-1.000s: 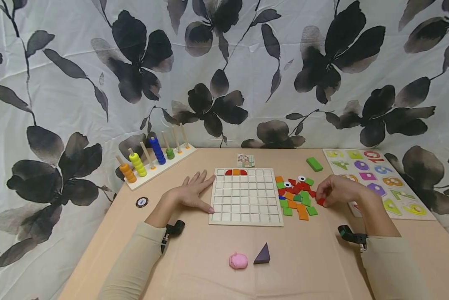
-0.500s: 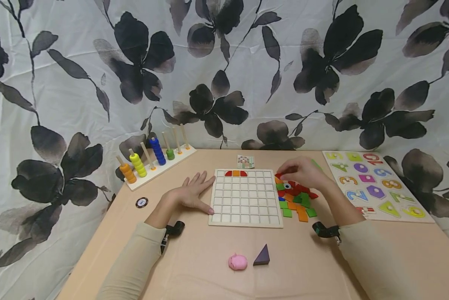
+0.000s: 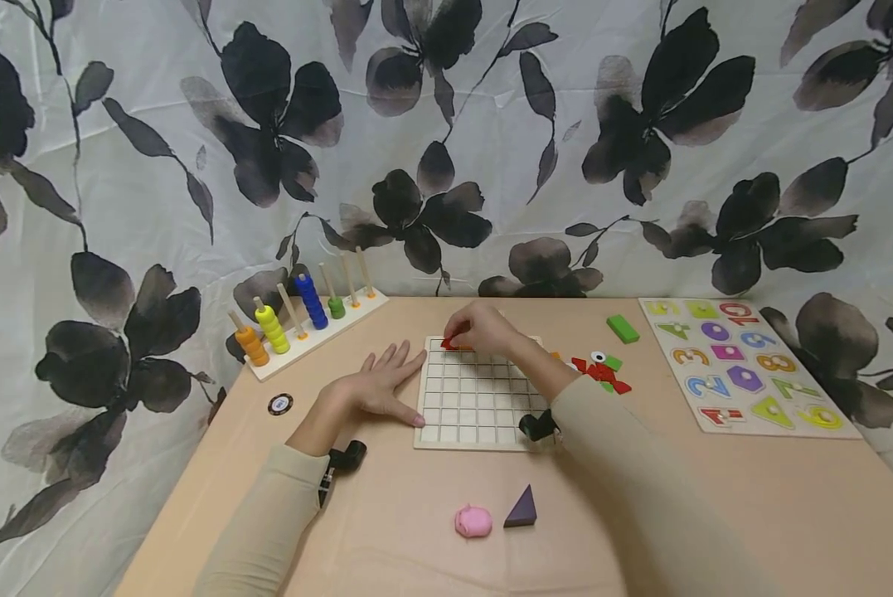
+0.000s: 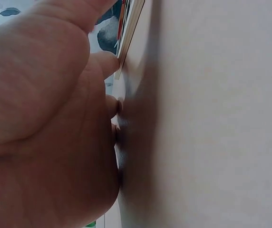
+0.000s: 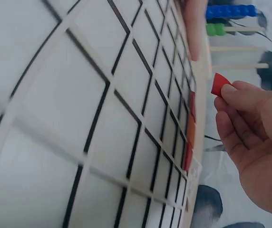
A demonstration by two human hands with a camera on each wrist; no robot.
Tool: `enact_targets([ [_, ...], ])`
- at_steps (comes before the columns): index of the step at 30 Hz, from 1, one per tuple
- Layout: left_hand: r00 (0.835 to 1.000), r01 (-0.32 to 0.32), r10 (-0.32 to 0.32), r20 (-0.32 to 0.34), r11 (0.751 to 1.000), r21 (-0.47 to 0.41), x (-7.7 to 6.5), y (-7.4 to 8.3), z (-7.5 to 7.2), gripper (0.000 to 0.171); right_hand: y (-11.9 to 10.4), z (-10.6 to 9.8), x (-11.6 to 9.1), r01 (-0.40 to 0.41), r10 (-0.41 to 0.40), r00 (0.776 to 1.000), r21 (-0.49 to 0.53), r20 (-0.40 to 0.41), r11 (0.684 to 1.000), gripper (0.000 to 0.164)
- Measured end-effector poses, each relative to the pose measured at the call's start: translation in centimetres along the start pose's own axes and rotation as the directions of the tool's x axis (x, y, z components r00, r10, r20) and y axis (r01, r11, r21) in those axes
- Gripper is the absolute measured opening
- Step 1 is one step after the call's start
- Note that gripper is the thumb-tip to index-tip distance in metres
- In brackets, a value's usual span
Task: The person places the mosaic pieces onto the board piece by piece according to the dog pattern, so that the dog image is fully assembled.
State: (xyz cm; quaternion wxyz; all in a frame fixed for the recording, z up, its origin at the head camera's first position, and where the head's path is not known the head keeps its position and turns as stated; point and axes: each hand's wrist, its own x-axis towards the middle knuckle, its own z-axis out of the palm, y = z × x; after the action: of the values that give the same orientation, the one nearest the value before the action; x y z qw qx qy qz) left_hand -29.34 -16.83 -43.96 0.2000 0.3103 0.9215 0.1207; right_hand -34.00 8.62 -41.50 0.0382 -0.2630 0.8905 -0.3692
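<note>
My right hand (image 3: 483, 330) is over the far edge of the white gridded board (image 3: 468, 414). Between thumb and fingertips it pinches a small red tile (image 5: 218, 84) with a curved edge, plain in the right wrist view. Red and orange tiles (image 5: 191, 130) sit in the board's far row, mostly hidden by this hand in the head view. My left hand (image 3: 379, 385) lies on the table with its fingers spread, index finger and thumb touching the board's left edge.
Loose tiles (image 3: 601, 370) lie right of the board, partly behind the right forearm. A bead stacker (image 3: 312, 336) and a poker chip (image 3: 280, 404) are left. Nearer are a pink pig (image 3: 473, 521) and purple wedge (image 3: 521, 507); at right, a green block (image 3: 623, 329) and number board (image 3: 744, 365).
From the right side of the loose tiles, my right hand has swung left across them to the board's far row, bringing the red tile along. My left hand stays in place.
</note>
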Motion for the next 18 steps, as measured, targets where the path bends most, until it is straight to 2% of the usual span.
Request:
enact_targets([
  [8, 1.0, -0.008, 0.008, -0.002, 1.0, -0.004, 0.1, -0.2, -0.1, 0.12, -0.4, 2.0, 1.6, 0.021, -0.015, 0.997, -0.078, 0.082, 0.997, 0.011],
  [18, 1.0, -0.005, 0.006, 0.011, 1.0, -0.016, 0.0, 0.0, -0.3, 0.119, -1.0, 2.7, 1.6, 0.003, 0.012, 0.993, -0.133, 0.113, 0.991, 0.009],
])
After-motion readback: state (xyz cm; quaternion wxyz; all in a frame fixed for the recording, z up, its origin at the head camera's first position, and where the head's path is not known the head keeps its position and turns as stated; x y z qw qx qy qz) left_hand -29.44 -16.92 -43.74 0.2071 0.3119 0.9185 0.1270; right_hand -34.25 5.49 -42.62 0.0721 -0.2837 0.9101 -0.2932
